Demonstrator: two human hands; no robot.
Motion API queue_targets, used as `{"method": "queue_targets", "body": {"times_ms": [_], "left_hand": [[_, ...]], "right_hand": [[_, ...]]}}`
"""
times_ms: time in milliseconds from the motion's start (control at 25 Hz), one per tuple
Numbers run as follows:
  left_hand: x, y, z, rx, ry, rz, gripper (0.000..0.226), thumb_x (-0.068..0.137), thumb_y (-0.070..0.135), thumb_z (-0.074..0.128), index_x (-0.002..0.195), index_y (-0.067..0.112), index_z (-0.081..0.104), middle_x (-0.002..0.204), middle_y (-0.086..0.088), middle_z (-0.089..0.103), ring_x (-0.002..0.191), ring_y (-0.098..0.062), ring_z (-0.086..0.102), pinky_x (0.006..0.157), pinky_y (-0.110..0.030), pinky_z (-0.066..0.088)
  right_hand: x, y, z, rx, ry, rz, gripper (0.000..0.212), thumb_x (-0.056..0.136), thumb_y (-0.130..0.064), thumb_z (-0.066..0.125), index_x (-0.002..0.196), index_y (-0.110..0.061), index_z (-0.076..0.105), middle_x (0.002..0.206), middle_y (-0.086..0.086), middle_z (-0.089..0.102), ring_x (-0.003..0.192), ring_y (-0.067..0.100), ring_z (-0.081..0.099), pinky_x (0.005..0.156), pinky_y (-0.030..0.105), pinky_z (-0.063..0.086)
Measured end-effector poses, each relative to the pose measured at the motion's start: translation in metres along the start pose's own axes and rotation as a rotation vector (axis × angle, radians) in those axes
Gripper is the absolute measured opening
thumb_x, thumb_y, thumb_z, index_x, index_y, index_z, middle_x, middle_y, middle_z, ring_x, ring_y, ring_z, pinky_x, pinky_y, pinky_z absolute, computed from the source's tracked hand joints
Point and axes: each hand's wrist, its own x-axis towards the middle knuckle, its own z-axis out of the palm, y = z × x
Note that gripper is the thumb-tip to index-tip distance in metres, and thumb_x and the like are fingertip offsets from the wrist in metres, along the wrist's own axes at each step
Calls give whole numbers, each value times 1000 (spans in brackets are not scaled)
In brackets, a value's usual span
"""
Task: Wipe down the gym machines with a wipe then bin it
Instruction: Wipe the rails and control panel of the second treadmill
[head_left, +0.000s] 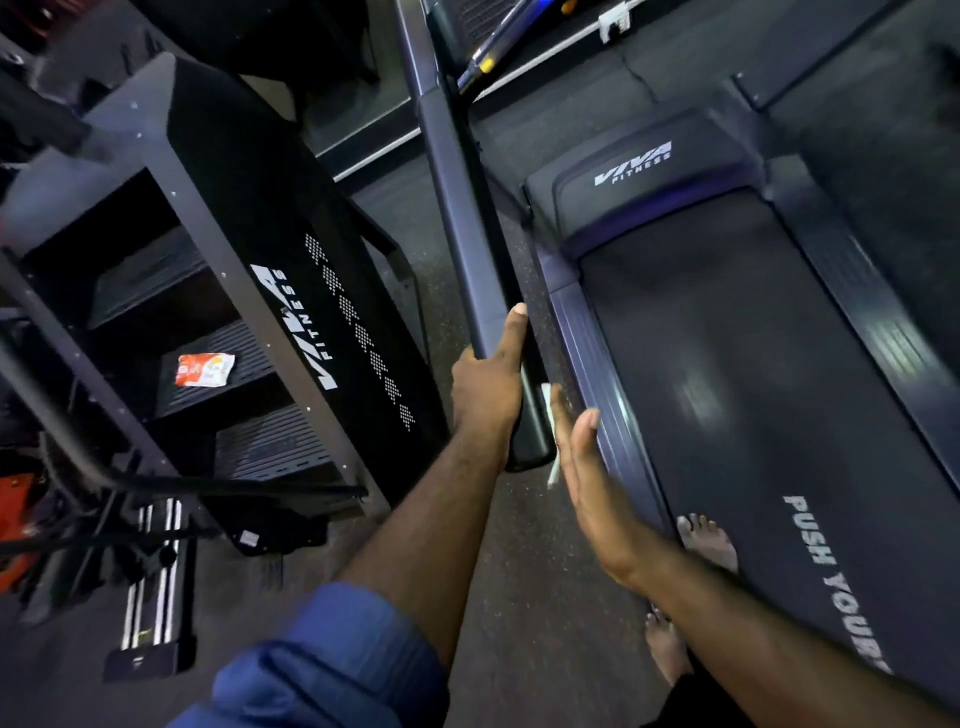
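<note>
The treadmill's long dark handrail (457, 197) runs from the top centre down to its rounded end at mid-frame. My left hand (491, 387) grips the rail near that end, thumb laid along its top. My right hand (582, 462) has straight fingers and presses a thin white wipe (551, 441) flat against the right side of the rail's end. Only the wipe's edge shows between my palm and the rail. The treadmill belt (737, 395) lies to the right.
A black stair-climber machine (291, 270) stands at the left, with a red and white packet (203, 369) lying on one of its steps. Speckled dark floor (524, 597) lies between the two machines. My bare feet (709, 540) stand at the treadmill's near edge.
</note>
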Motion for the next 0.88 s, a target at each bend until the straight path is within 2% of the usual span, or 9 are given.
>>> {"method": "queue_targets", "body": {"times_ms": [80, 160, 200, 280, 360, 480, 600, 720, 880], "left_hand": [[1, 0, 3, 4, 28, 6, 134, 52, 106, 56, 151, 16, 52, 150, -4, 58, 132, -25, 59, 115, -46, 45], [2, -1, 2, 22, 42, 10, 137, 49, 107, 55, 151, 17, 50, 148, -6, 59, 131, -29, 59, 112, -50, 47], [1, 0, 1, 34, 44, 1, 136, 47, 108, 55, 149, 19, 52, 146, -6, 61, 128, -29, 61, 110, -51, 48], [-3, 3, -1, 41, 37, 11, 131, 52, 104, 59, 151, 19, 51, 147, -6, 60, 130, -29, 60, 111, -51, 47], [0, 1, -2, 58, 34, 21, 126, 61, 97, 62, 156, 16, 44, 153, -8, 54, 137, -30, 53, 116, -49, 42], [1, 2, -2, 93, 40, 18, 125, 54, 99, 60, 151, 20, 51, 146, -7, 61, 131, -31, 58, 112, -50, 46], [4, 1, -3, 105, 37, 13, 120, 56, 96, 61, 148, 20, 52, 139, -6, 64, 123, -30, 62, 107, -49, 50], [4, 3, -4, 97, 29, 10, 112, 66, 88, 66, 152, 18, 48, 143, -4, 61, 126, -29, 61, 107, -47, 49], [6, 7, -4, 151, 40, 21, 108, 69, 89, 63, 150, 18, 50, 141, -4, 63, 128, -29, 61, 107, -43, 49]], "right_hand": [[16, -4, 4, 163, 15, 40, 97, 82, -85, 5, 165, -35, 13, 165, -30, 9, 145, -17, 6, 114, 11, 10], [24, -3, 7, 339, 42, 80, 101, 81, -92, 8, 164, -35, 23, 168, -18, 23, 154, -1, 16, 126, 32, 7], [22, -1, 9, 486, 51, 97, 104, 81, -94, 11, 162, -31, 31, 164, -8, 38, 154, 10, 28, 128, 39, 13], [7, -2, 21, 808, 74, 93, 105, 87, -90, 15, 153, -16, 48, 147, 8, 61, 142, 21, 51, 124, 38, 29], [-1, -9, 34, 991, 155, 133, 105, 89, -87, 21, 142, -4, 58, 138, 17, 66, 134, 28, 59, 121, 40, 37], [22, -17, 32, 1125, 228, 303, 112, 85, -92, 30, 136, 2, 61, 129, 25, 68, 125, 38, 64, 117, 47, 42], [32, -14, 21, 1110, 261, 384, 115, 82, -94, 30, 134, 4, 61, 124, 28, 70, 120, 40, 66, 114, 49, 45], [25, -19, 9, 978, 209, 394, 121, 77, -98, 30, 137, 3, 61, 132, 25, 67, 128, 37, 62, 119, 45, 41], [65, -43, -22, 680, 58, 514, 138, 61, -107, 30, 134, 5, 64, 133, 28, 65, 125, 42, 63, 117, 57, 40]]}}
